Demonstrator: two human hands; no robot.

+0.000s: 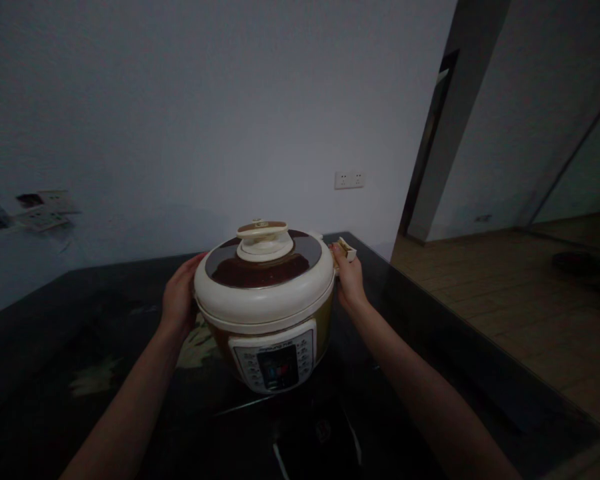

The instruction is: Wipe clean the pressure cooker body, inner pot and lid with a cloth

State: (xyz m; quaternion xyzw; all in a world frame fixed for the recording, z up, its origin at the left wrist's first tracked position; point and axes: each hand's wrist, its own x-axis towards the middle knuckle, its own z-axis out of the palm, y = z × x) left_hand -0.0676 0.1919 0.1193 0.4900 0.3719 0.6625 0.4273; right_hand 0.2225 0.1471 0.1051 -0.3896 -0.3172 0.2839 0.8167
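Observation:
A white and gold electric pressure cooker (267, 303) is in front of me, with a dark brown top, a raised lid knob and a control panel facing me. My right hand (349, 273) is closed around the handle on its right side, the thumb on top. On the opposite side my left hand (180, 293) grips the cooker, its fingertips hidden behind the body. The lid is on. Whether the base rests on the dark tabletop (130, 360) or hangs just above it, I cannot tell.
A pale wall with a double socket (349, 180) stands behind the table. More sockets (45, 210) are on the wall at the far left. A dark object with a light edge (320, 433) lies nearest me. To the right is a wood-look floor (460, 280).

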